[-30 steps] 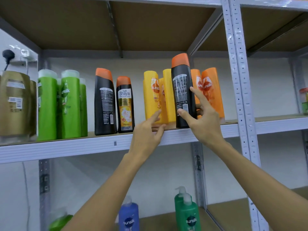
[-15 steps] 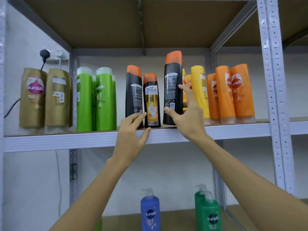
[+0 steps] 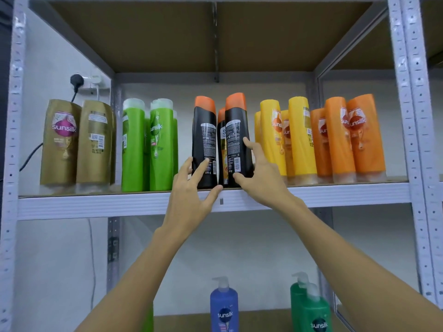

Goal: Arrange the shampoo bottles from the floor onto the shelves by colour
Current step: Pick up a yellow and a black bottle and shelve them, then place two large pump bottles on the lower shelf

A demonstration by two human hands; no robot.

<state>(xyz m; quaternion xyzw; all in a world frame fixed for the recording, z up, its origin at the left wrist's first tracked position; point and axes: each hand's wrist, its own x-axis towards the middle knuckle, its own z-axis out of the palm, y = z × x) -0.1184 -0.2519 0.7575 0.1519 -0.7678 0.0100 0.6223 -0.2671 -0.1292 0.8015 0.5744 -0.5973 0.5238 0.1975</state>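
**Both hands at the black bottles**

Standing on the shelf (image 3: 119, 207), in colour groups: gold bottles (image 3: 76, 142) at far left, then green bottles (image 3: 148, 147), black bottles (image 3: 205, 142), yellow bottles (image 3: 287, 137), orange bottles (image 3: 350, 137). Right black bottle (image 3: 236, 140) grasped low down by right hand (image 3: 261, 178), thumb in front, fingers round its right side; tilted a little, just beside the others. Left hand (image 3: 191, 188) released, fingers straight and spread, fingertips touching left black bottle. Below: blue pump bottle (image 3: 224, 307), green pump bottles (image 3: 311, 307).
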